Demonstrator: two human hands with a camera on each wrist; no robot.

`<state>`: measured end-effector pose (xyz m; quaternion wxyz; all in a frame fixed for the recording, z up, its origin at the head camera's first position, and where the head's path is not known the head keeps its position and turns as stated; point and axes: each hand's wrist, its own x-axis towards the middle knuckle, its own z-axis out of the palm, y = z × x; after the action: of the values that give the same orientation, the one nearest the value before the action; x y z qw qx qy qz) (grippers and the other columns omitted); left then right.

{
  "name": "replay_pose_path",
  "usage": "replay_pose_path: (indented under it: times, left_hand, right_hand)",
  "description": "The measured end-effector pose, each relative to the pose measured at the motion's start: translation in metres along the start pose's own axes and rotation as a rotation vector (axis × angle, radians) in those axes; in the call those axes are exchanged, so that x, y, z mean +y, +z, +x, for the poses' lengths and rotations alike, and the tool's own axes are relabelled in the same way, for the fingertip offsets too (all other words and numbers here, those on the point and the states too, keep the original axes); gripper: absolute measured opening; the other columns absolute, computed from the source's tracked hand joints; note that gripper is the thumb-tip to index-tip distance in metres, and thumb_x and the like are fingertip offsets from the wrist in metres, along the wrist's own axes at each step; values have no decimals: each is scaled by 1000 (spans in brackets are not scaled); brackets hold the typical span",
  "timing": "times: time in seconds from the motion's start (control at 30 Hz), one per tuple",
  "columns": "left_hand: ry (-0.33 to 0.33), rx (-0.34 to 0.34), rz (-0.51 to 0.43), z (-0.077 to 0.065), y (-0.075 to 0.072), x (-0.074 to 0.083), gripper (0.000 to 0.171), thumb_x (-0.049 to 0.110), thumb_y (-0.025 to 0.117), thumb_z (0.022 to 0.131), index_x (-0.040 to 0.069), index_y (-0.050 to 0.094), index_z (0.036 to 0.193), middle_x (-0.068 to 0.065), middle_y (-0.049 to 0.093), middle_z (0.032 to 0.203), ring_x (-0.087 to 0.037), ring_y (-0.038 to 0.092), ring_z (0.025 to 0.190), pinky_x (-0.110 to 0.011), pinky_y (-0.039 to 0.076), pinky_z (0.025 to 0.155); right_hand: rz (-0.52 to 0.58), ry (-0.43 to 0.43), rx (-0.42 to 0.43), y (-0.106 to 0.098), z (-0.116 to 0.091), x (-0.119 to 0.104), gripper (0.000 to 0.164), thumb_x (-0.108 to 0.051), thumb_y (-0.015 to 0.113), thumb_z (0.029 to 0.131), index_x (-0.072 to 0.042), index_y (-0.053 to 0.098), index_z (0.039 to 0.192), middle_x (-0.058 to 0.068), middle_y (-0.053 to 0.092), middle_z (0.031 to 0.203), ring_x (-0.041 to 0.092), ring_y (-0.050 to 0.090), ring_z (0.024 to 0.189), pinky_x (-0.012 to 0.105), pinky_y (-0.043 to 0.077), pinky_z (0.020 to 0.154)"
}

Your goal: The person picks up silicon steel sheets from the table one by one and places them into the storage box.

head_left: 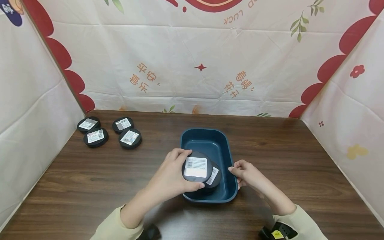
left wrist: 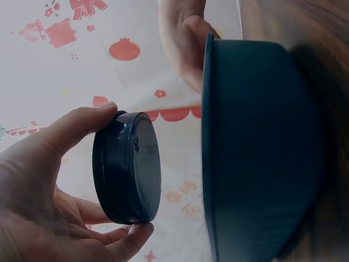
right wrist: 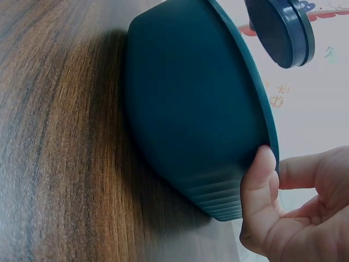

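Observation:
Between its thumb and fingers, my left hand (head_left: 169, 175) holds a round, flat black tin (head_left: 207, 165) with a white barcode label facing up. The left wrist view shows this tin (left wrist: 125, 169) raised over the rim of a dark blue plastic tub (left wrist: 262, 147), apart from it. Inside the tub, partly hidden under the held tin, lies another black labelled tin (head_left: 218, 178). My right hand (head_left: 249, 175) pinches the tub's right rim, thumb on one side and fingers on the other, as the right wrist view also shows.
Several similar black tins (head_left: 129, 138) lie label up at the back left of the brown wooden table (head_left: 90, 186), grouped in two pairs. White printed cloth (head_left: 186, 43) walls in the table at the back and both sides.

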<state>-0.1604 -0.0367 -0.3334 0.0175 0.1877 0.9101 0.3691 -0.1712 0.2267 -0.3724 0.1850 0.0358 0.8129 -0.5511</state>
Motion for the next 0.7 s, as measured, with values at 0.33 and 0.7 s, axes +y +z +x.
replay_pose_path:
  times: [0.33,0.7]
  left_hand:
    - [34,-40,-3,12,21,6,90,47,81,63,7,46,136,-7,45,129,-20,43,108,-39,45,86]
    - [36,-67,47,16,28,6,89,46,82,63,5,47,134,-10,46,127,-21,45,106,-39,45,86]
  right_hand:
    - [-12,12,15,0,0,0,28,-19,52,96,7,44,103,8,50,69,15,51,56,31,51,56]
    - [-3,8,15,0,0,1,28,-18,52,96,7,44,103,7,50,69,15,51,56,31,51,55]
